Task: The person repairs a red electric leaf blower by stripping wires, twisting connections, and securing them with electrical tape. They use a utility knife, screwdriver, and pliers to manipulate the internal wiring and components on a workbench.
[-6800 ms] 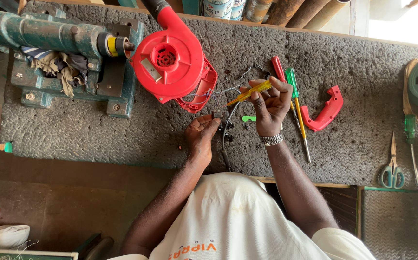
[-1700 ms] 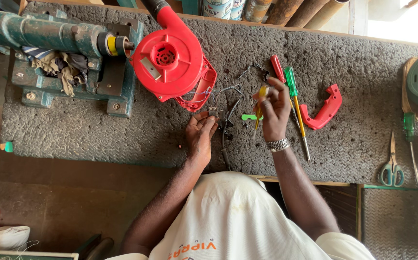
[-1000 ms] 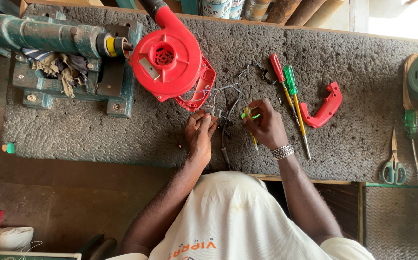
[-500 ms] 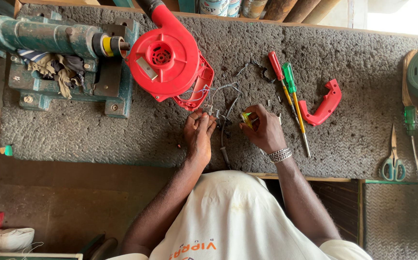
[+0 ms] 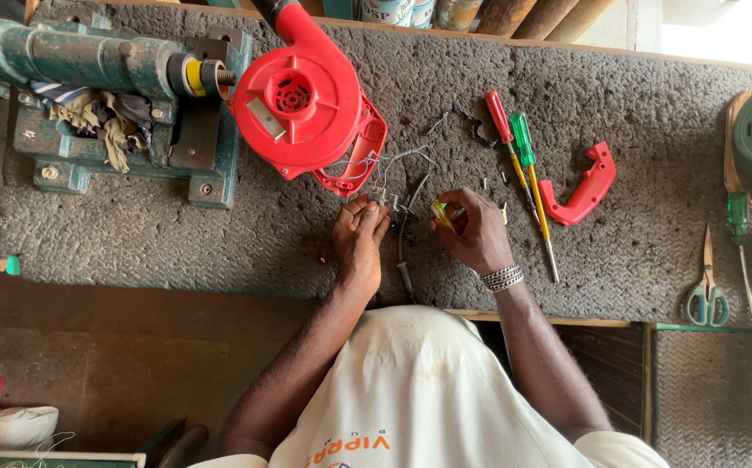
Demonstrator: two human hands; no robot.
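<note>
Soft daylight, overexposed top right, sharp focus

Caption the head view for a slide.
Both hands, left hand and right hand, work on thin wires beside an opened red blower; screwdrivers lie nearby.

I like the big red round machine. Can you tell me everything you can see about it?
The red blower looks like plastic: a round snail-shaped shell with a grille hole in the middle and a spout pointing to the top edge. It lies on the rough grey mat, beside a green metal vise. Its side is open, and thin wires trail out toward the left hand.
</note>
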